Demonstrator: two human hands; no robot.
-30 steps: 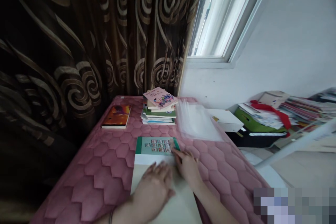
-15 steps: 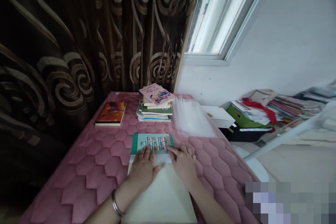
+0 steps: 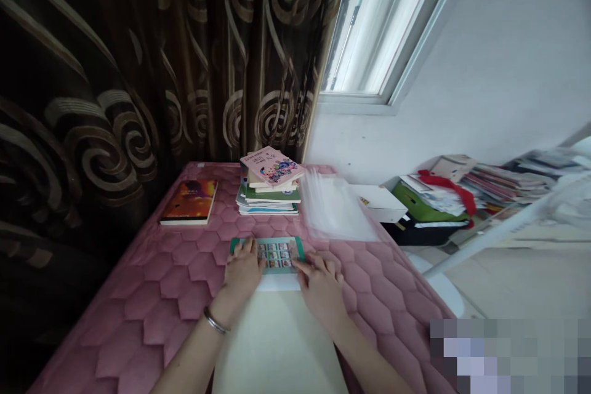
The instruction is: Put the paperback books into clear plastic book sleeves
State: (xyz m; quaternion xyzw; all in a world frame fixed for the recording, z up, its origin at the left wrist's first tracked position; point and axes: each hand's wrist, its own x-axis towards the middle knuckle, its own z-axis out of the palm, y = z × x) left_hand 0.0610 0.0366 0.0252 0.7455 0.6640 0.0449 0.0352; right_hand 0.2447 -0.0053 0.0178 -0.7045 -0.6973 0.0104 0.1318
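A green panel with rows of small pictures, seemingly a book cover, lies flat in front of me on the pink quilted mattress. Below it runs a pale strip, then a long cream sheet or board reaching toward me. My left hand, a silver bangle on its wrist, rests with fingers extended over the panel's left side. My right hand lies at the right edge, index finger stretched onto the panel and the other fingers slightly bent. Neither hand grips anything; my left hand hides part of the pictures.
Beyond the panel stands a stack of books with a pink one on top. Clear plastic sheets lie to its right, an orange-covered book to its left. A white box and a white pole are on the right.
My left hand has slid forward and left, up to the panel's top left. My right hand stays almost where it was at the right edge. The view has shifted slightly.
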